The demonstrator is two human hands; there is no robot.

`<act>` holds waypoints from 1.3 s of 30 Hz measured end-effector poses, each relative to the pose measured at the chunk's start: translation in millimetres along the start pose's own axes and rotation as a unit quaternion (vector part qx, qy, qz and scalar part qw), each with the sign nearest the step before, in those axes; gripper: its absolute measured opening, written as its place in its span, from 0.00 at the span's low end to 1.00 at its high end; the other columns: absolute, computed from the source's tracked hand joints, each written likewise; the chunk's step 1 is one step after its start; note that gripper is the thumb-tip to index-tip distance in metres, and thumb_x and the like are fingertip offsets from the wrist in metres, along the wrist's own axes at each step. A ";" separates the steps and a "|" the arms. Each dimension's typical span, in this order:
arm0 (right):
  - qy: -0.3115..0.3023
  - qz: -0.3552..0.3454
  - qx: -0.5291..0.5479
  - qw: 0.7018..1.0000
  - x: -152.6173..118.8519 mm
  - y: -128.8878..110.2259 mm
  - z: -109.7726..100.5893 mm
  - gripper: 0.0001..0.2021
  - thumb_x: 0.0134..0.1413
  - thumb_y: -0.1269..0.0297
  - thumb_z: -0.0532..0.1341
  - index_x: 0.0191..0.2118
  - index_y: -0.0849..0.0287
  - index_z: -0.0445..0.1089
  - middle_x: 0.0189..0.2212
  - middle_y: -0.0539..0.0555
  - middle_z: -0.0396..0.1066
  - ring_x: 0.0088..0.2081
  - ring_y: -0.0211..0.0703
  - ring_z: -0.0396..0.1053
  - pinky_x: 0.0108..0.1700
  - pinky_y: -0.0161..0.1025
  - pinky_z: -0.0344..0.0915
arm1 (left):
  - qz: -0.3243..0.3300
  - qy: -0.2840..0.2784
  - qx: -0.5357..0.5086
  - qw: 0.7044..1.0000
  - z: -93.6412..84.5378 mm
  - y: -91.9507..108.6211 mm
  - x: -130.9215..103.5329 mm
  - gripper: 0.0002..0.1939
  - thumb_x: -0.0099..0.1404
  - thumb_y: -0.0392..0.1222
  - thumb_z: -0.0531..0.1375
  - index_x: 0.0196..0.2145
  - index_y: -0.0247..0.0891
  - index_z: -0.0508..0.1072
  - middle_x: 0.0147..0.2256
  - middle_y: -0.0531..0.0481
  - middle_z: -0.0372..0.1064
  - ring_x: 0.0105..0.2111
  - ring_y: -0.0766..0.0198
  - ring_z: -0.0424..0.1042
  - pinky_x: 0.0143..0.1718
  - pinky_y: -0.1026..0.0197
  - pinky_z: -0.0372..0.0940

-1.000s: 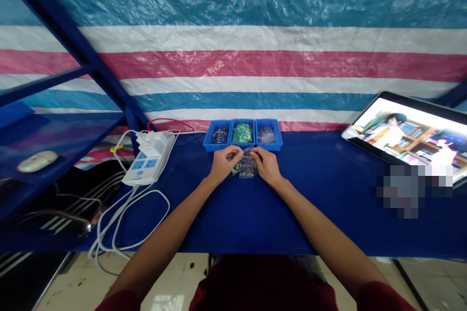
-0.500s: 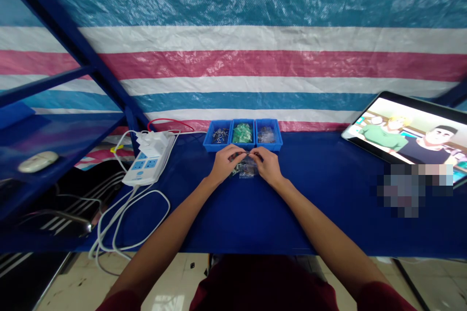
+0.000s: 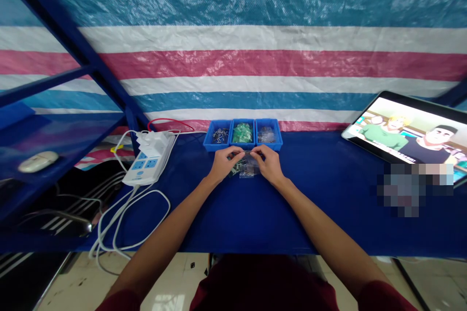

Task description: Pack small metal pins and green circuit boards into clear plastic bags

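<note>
Left bin (image 3: 214, 147): metal pieces (image 3: 220, 135) | middle bin (image 3: 249, 146): green packets (image 3: 242, 132) | right bin (image 3: 272, 146): clear packets (image 3: 266, 134) | both hands (image 3: 222, 163) (image 3: 270, 163): narrow grip, small item (image 3: 248, 152)

left hand (image 3: 224, 163), right hand (image 3: 268, 161) pinching small item (image 3: 248, 152), too tiny to identify, above clear plastic bags (image 3: 248, 173); three blue rectangular plastic bins (image 3: 248, 146) just beyond, dark-blue flat surface (image 3: 251, 218).

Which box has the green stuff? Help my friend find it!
On the blue table, near the striped sheet, three small blue boxes stand in a row. Pick the middle box: its green pieces set it apart from the left box, with thin silvery bits, and the right box, with clear pieces.
</note>
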State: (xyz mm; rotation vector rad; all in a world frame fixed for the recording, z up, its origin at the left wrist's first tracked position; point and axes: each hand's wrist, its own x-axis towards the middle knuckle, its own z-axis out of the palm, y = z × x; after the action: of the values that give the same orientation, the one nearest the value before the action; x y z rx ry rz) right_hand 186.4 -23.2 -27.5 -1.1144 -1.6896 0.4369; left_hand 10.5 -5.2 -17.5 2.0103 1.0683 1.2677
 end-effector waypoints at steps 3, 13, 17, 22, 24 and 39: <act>0.005 -0.006 -0.005 1.000 -0.3 1.2 0.3 0.10 0.60 0.59 0.56 0.31 0.57 0.70 0.29 0.54 0.73 0.32 0.42 0.69 0.37 0.38 0.65 | 0.013 -0.010 0.023 1.000 -0.9 -0.2 -0.1 0.11 0.62 0.46 0.60 0.34 0.35 0.76 0.30 0.47 0.76 0.29 0.64 0.73 0.28 0.64 0.65; 0.005 -0.003 0.003 1.000 -1.2 -0.3 0.9 0.12 0.60 0.58 0.55 0.30 0.57 0.70 0.28 0.53 0.72 0.30 0.41 0.68 0.36 0.37 0.65 | -0.015 -0.038 0.004 0.999 2.0 -3.3 -0.7 0.14 0.64 0.50 0.57 0.33 0.35 0.73 0.27 0.51 0.70 0.27 0.66 0.68 0.31 0.64 0.65; -0.010 0.002 0.027 1.000 -1.6 -1.2 0.5 0.12 0.59 0.57 0.55 0.33 0.57 0.70 0.29 0.54 0.72 0.30 0.41 0.68 0.34 0.37 0.65 | -0.025 -0.033 -0.020 0.999 2.3 -1.5 -0.6 0.14 0.64 0.49 0.57 0.32 0.35 0.72 0.28 0.51 0.69 0.28 0.67 0.69 0.32 0.64 0.66; -0.011 0.013 0.024 1.000 -1.3 0.0 1.4 0.12 0.59 0.57 0.54 0.34 0.58 0.71 0.30 0.54 0.73 0.31 0.42 0.69 0.35 0.38 0.66 | -0.036 -0.031 -0.059 0.997 2.6 -1.5 -0.5 0.14 0.62 0.49 0.60 0.35 0.35 0.73 0.30 0.49 0.72 0.30 0.64 0.71 0.33 0.62 0.67; -0.014 0.011 0.024 1.000 -1.4 0.6 1.9 0.12 0.60 0.57 0.54 0.34 0.58 0.71 0.30 0.54 0.73 0.31 0.42 0.69 0.35 0.38 0.66 | -0.041 -0.038 -0.058 0.997 3.1 -2.3 -0.4 0.14 0.61 0.49 0.60 0.36 0.35 0.74 0.30 0.48 0.73 0.30 0.63 0.72 0.33 0.62 0.68; -0.091 -0.061 0.029 0.994 -5.9 0.2 -0.8 0.19 0.60 0.64 0.53 0.57 0.53 0.64 0.45 0.56 0.69 0.36 0.41 0.69 0.39 0.39 0.69 | -0.084 -0.009 -0.105 0.991 -0.8 0.1 3.6 0.13 0.61 0.48 0.60 0.25 0.36 0.70 0.21 0.54 0.68 0.21 0.69 0.65 0.24 0.65 0.61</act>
State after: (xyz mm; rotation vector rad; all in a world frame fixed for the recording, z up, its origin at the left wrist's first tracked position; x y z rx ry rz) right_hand 187.4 -28.2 -30.5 -0.9471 -1.8807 0.5184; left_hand 10.7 -2.2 -15.3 1.7354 1.0264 1.2178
